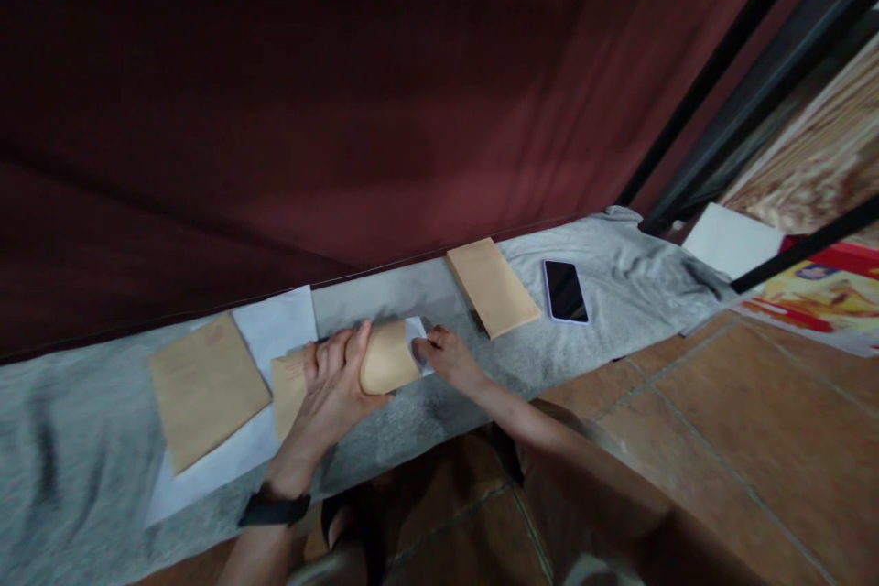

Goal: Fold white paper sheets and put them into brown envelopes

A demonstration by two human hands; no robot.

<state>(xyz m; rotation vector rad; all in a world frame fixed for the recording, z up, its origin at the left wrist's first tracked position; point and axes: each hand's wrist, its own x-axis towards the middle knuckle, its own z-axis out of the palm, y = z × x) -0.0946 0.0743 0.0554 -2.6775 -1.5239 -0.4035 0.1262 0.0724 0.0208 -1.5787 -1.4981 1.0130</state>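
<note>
A brown paper envelope (391, 362) lies across the grey cloth, its body bowed upward near the open right end. My left hand (340, 375) grips it across the middle, thumb on the near side and fingers over the far side. A folded white paper (416, 331) sticks partly out of the envelope's right end. My right hand (446, 357) pinches that paper at the opening, fingers closed. How far the paper reaches inside is hidden. Left of my hands, another brown envelope (210, 394) rests on white sheets (278, 325).
A stack of brown envelopes (494, 288) and a phone (566, 291) lie to the right on the grey cloth (618, 265). Behind rises a dark red curtain (343, 110). Black metal bars (728, 73) stand at the right, above a tiled floor (748, 412).
</note>
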